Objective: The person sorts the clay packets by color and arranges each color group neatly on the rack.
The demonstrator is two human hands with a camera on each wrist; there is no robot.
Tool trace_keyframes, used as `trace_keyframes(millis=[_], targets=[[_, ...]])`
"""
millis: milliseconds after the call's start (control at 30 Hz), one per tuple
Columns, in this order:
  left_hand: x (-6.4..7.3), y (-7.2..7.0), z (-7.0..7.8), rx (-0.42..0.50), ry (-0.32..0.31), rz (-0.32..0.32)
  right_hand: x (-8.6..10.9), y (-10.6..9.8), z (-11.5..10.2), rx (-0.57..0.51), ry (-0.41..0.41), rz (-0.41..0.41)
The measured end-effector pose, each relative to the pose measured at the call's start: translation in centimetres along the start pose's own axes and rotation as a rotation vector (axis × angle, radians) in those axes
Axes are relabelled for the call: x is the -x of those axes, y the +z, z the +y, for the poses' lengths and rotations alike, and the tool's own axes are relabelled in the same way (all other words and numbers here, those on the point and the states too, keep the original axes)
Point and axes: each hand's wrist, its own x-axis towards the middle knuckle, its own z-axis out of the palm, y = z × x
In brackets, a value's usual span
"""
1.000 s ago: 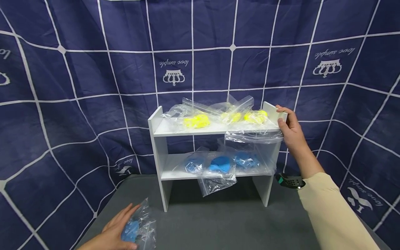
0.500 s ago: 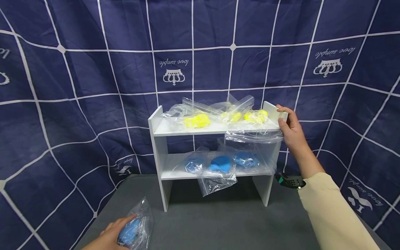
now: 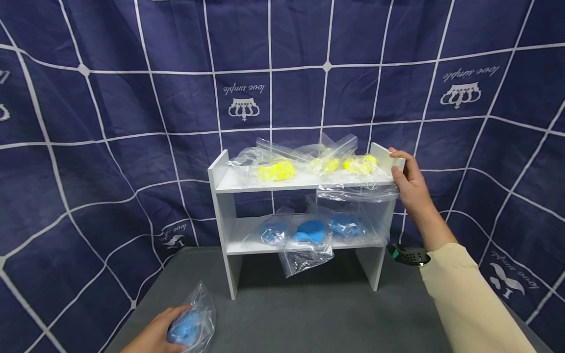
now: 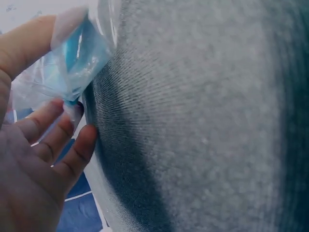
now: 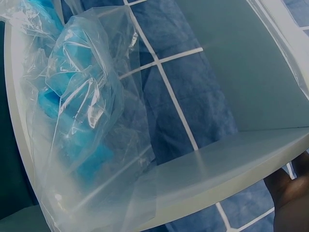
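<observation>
My left hand (image 3: 156, 332) is low at the left in the head view, holding a clear plastic bag (image 3: 204, 321) with something blue inside. In the left wrist view, the thumb lies on one side of the bag (image 4: 94, 55) and fingertips touch the other. My right hand (image 3: 414, 186) grips the upper right side panel of a white two-tier shelf (image 3: 247, 187). On the upper tier lie clear bags with yellow lumps (image 3: 276, 170). Bags with blue contents (image 3: 310, 231) rest on the lower tier; what the blue things are is unclear.
One bag end (image 3: 304, 260) hangs over the lower board's front edge, and another (image 3: 348, 193) droops from the upper board. The shelf stands on a dark grey surface (image 3: 287, 318). A navy curtain with white lines (image 3: 300, 98) surrounds it behind and at both sides.
The left hand has closed in around the bag with the blue thing, its fingers spread wider before; the bag shifted slightly left. The right hand still grips the shelf panel.
</observation>
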Motion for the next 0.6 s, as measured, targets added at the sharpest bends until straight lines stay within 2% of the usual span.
trace_keyframes(millis=[233, 333, 433, 600], targets=[[-1.0, -0.1, 1.3, 0.111, -0.015, 0.118, 0.0, -0.1, -0.4, 0.014, 0.002, 0.0], [-1.5, -0.5, 2.1, 0.118, -0.021, 0.19, 0.1, 0.0, -0.3, 0.006, -0.003, 0.001], [-2.3, -1.4, 3.6, 0.157, -0.067, 0.218, 0.2, 0.1, -0.2, -0.004, -0.003, 0.005], [-4.6, -3.6, 6.7, 0.294, -0.108, 0.247, 0.2, 0.3, -0.1, -0.028, -0.005, 0.009]])
